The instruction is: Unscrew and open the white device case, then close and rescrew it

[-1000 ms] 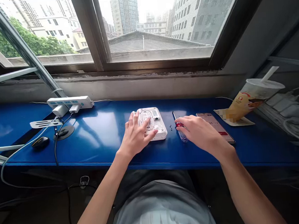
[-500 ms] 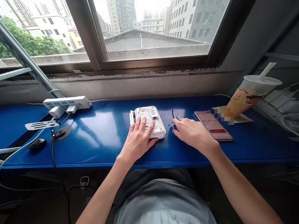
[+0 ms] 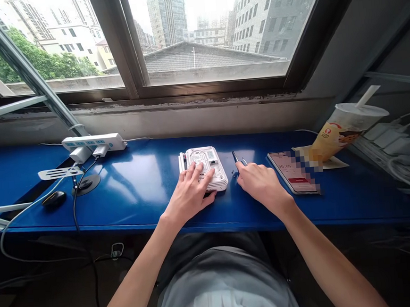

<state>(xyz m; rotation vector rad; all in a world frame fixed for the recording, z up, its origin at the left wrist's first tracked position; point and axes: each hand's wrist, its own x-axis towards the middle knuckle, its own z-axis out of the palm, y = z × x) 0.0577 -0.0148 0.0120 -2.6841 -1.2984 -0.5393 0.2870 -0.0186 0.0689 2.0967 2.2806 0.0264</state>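
A white box-like device [image 3: 213, 164] with a vented face and a label lies on the blue table. My left hand [image 3: 189, 188] rests on its lower left part, fingers spread and thumb at the near edge. To the right, my right hand [image 3: 260, 182] has its fingers closed round a dark, slim, pen-like tool [image 3: 235, 156]. A second thin tool [image 3: 244, 161] shows just beyond those fingers; whether the hand touches it is unclear. Tiny dark pieces [image 3: 232, 172] lie between the device and my right hand.
A phone [image 3: 293, 172] lies right of my right hand, with a drink cup [image 3: 334, 136] beyond it. On the left are a power strip [image 3: 113, 141], a black mouse [image 3: 54, 199] and cables. The blue table's front edge [image 3: 125, 225] runs before me.
My right hand has closed on the dark tool, whose tip has shifted slightly left. My left hand keeps its place on the device. The view has shifted slightly.
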